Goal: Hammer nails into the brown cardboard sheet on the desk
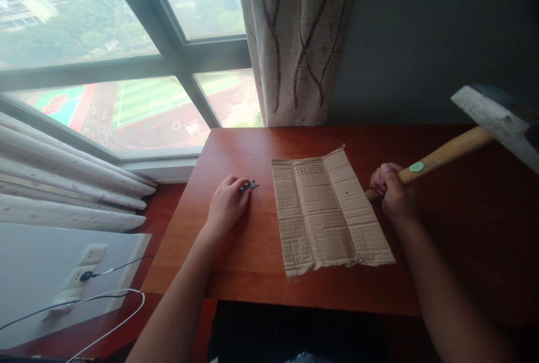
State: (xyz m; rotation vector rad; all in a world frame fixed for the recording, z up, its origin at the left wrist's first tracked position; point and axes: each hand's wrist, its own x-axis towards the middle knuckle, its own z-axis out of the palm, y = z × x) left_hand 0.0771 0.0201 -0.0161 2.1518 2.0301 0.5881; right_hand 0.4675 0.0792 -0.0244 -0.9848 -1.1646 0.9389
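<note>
My right hand is wrapped round the wooden handle of a hammer, close to its lower end. The hammer's head is raised at the far right and partly cut off by the picture edge. At the table's left side, my left hand has its fingers curled at a small bunch of dark nails, whose ends stick out past the fingertips. Between the hands lies a creased piece of cardboard. Rows of small dark dots mark its upper part, and a single dark dot shows on its right panel.
The reddish-brown wooden table stands against a window and a patterned curtain. To the lower left, a wall socket has a black plug and cables. A dark wall rises behind the table.
</note>
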